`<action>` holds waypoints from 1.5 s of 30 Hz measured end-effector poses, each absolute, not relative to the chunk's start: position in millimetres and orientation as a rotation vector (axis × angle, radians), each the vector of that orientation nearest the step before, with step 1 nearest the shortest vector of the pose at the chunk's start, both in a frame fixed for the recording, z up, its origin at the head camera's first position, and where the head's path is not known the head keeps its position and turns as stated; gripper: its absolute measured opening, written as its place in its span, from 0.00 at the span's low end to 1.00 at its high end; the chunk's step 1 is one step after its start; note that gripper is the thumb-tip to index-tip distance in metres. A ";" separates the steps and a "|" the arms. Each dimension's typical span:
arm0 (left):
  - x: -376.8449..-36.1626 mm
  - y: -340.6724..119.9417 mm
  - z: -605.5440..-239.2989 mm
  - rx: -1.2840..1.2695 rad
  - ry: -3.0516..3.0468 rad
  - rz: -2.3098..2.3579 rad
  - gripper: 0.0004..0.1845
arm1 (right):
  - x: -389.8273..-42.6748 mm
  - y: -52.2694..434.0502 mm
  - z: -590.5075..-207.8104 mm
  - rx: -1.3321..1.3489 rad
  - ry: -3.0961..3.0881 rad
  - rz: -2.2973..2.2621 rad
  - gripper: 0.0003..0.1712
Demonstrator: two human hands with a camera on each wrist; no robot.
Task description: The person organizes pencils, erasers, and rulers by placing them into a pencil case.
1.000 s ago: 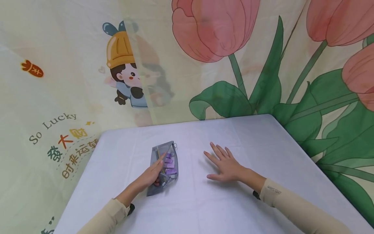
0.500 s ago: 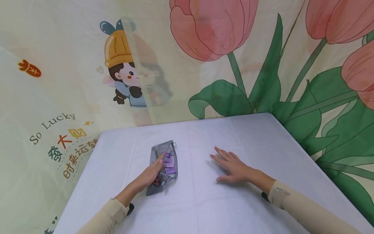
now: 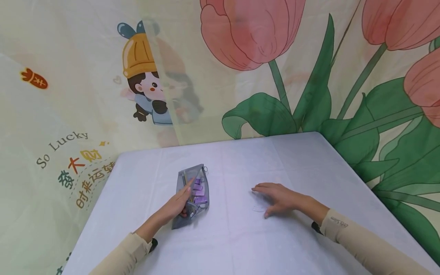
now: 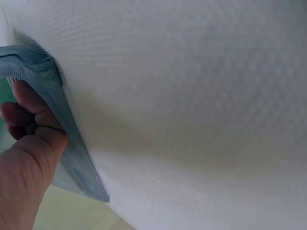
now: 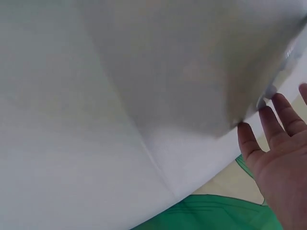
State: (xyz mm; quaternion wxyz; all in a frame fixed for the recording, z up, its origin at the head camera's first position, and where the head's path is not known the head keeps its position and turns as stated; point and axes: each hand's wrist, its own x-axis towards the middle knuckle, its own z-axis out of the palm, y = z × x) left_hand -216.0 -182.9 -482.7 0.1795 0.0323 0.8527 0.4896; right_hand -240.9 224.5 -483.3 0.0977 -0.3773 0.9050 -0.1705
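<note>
Here the left hand [image 3: 177, 204] lies on a grey mesh pouch [image 3: 192, 194], its fingers straight and close together along the pouch's length, the fingertips near the middle of it; in the left wrist view the thumb and a curled finger [image 4: 29, 103] sit against the pouch's grey edge [image 4: 57, 115], so whether the hand merely presses or also pinches is hard to tell. The pouch lies flat on the table [image 3: 302, 160], left of centre and nearer the left edge than the right. Its long axis runs from the near edge toward the far edge, tilted slightly, with the zip-pull end pointing to the far side. Purple items show through the mesh. The right hand [image 3: 280, 198] rests palm down on the white cover, well apart from the pouch, fingers loosely spread and pointing toward the left edge, holding nothing.
</note>
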 end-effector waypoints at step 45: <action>-218.0 -186.5 -485.8 0.094 2.395 1.420 0.27 | -267.0 189.8 -453.4 -0.881 2.558 -0.881 0.05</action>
